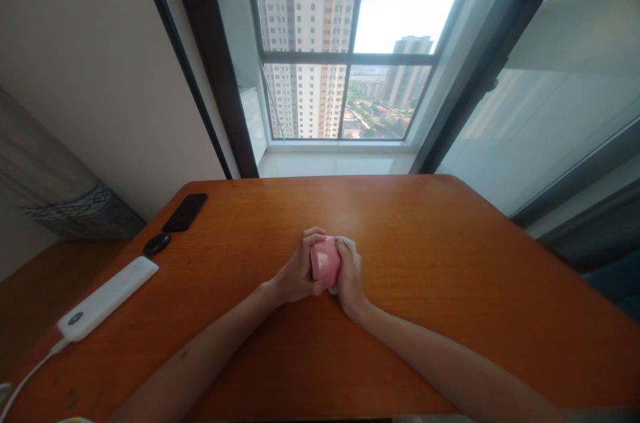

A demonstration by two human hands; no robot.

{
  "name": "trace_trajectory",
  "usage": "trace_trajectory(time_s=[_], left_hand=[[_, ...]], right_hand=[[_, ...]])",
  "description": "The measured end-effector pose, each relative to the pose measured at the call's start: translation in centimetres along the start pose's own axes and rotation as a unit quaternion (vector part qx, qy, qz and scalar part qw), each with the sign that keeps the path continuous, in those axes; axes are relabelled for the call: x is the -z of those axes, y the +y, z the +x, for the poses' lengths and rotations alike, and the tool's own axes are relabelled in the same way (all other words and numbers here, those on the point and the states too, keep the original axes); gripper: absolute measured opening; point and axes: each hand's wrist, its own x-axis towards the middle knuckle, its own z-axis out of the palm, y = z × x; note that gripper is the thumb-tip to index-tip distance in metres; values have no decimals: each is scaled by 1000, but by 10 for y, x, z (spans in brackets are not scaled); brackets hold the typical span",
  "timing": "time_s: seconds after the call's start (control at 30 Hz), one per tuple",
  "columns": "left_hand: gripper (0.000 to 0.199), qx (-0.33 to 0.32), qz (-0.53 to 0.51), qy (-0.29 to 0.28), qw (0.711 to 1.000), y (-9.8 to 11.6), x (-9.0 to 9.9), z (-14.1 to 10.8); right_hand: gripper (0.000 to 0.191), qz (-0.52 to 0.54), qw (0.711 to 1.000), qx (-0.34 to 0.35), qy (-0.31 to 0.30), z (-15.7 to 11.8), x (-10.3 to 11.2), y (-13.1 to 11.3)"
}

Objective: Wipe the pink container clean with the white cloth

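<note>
Two hands enclose the pink object (325, 264) near the counter's (425, 290) middle: left grip (299, 273) closed on it, right grip (351, 283) closed around it and an adjoining white piece (349, 244). Handling appears underway; release is outstanding. Completed work is indeterminable.

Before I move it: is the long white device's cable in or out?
In: the white cable joins the near end of the long white device.

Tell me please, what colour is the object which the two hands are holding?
Pink object, glossy on top; it shows in the head view, the only one.
</note>
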Motion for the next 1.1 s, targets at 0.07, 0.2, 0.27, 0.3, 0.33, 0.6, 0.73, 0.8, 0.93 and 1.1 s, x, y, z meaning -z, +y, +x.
trace_trajectory(time_s=[0.07,0.2,0.27,0.3,0.33,0.6,0.73,0.8,0.93,1.1], left_hand=[[95,-39,20,-19,999,-5,4,0],[109,-162,127,-64,977,-17,16,2],[109,-207,164,-75,962,-20,19,3],[108,-218,168,-74,959,-21,20,3],[108,-217,161,-68,960,-20,19,3],[97,-73,-18,-49,996,-9,7,-2],[87,-8,-87,-48,995,-7,3,-2],[84,23,-117,-38,992,-5,1,-1],[77,74,-168,-32,982,0,-3,1],[77,163,-234,-44,957,10,1,2]], right_hand=[[35,15,1000,-17,9,1,1,7],[37,51,998,-43,12,5,1,17],[37,70,996,-56,6,5,0,18],[38,77,995,-60,2,5,0,18],[38,82,995,-61,1,5,0,18],[49,86,992,-94,-6,-1,3,21],[59,76,989,-127,-9,-2,2,20],[61,67,990,-127,-3,-3,2,19],[67,38,990,-134,-10,-4,3,16],[71,13,991,-136,-7,-5,5,18]])
